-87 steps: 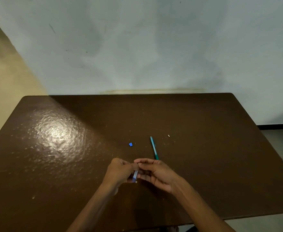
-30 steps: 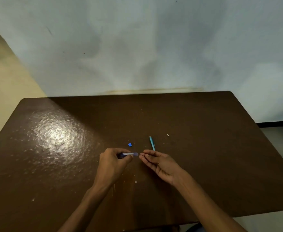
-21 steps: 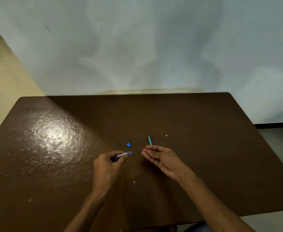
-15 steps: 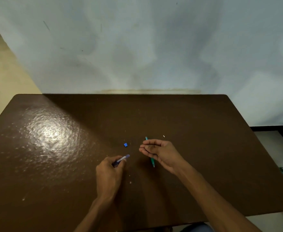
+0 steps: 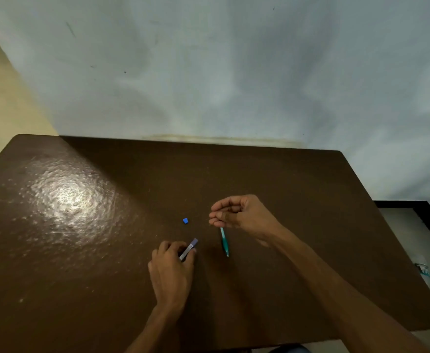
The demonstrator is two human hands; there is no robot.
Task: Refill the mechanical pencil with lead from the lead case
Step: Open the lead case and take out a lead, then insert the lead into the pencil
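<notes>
My left hand (image 5: 170,271) rests low on the brown table (image 5: 310,189) and pinches the slim lead case (image 5: 189,249), whose open end points up and to the right. The case's small blue cap (image 5: 185,220) lies loose on the table beyond it. The teal mechanical pencil (image 5: 224,242) lies flat to the right of the case, tip towards me. My right hand (image 5: 241,212) hovers over the pencil's far end and hides it. Its fingers are curled in, and I can make out nothing between them; a lead would be too thin to see.
A pale wall stands right behind the table's far edge. Glare covers the table's left half. Floor shows past the right edge, with a small object (image 5: 422,268) lying on it.
My hands have drawn apart. The left hand lowered the lead case towards the table. The right hand turned from palm-up and open to curled, and moved up over the pencil's far end.
</notes>
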